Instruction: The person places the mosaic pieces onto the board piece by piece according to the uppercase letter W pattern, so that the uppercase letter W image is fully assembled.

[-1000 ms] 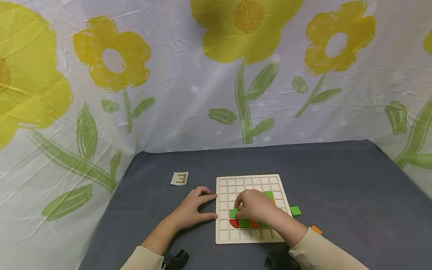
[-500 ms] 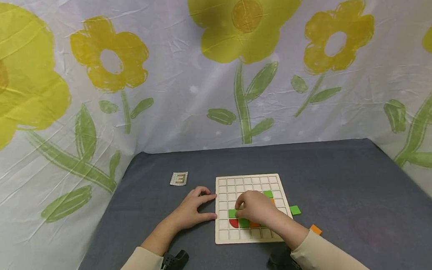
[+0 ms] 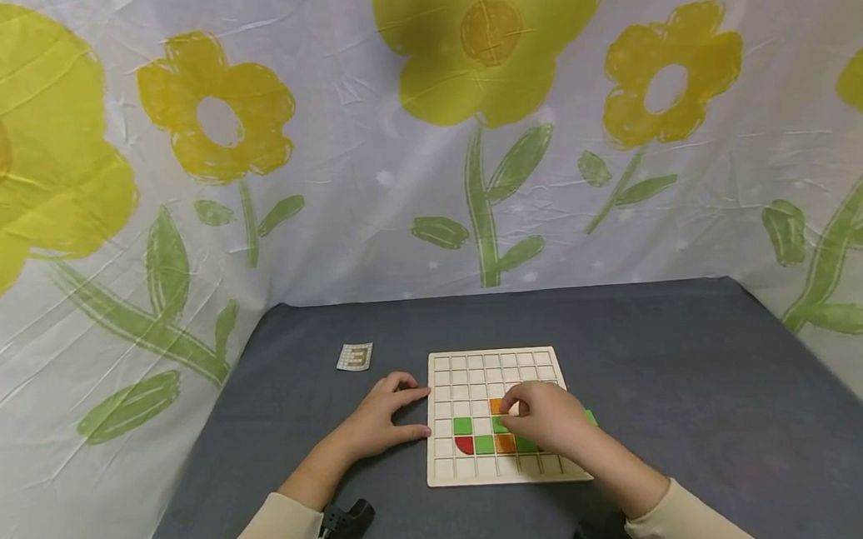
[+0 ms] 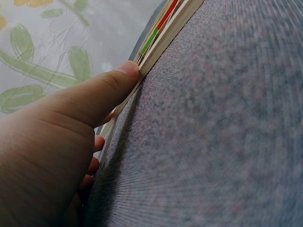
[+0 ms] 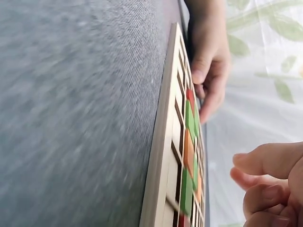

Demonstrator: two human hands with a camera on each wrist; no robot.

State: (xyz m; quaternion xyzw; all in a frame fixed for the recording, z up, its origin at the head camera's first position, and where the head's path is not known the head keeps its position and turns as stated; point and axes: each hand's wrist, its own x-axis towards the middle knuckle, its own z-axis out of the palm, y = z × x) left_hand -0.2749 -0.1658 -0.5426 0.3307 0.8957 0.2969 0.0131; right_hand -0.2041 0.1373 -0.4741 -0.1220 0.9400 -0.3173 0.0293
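A pale wooden grid board (image 3: pixel 446 475) lies on the dark tabletop. My left hand (image 3: pixel 385 416) touches its left edge with the thumb and a fingertip; in the left wrist view the thumb (image 4: pixel 109 87) rests against the wooden rim. Raised over the right half of the board is my right hand (image 3: pixel 547 416), nothing between thumb and bent fingers in the right wrist view. A green square tile (image 3: pixel 462 426) sits above a red rounded piece (image 3: pixel 465 445). To the right are another green tile (image 3: pixel 484 444) and orange tiles (image 3: pixel 505 444). My right hand hides some of the squares.
A small card (image 3: pixel 355 357) with a printed grid pattern lies beyond my left hand. Past the board's right edge, a green tile (image 3: pixel 591 416) shows partly behind my right hand. A flower-printed cloth (image 3: pixel 368 224) hangs behind the table (image 3: pixel 670 353).
My right hand has moved right, away from the green tile at the left, which stays on the board. It uncovers an orange and a green tile mid-board. The left hand stays at the edge.
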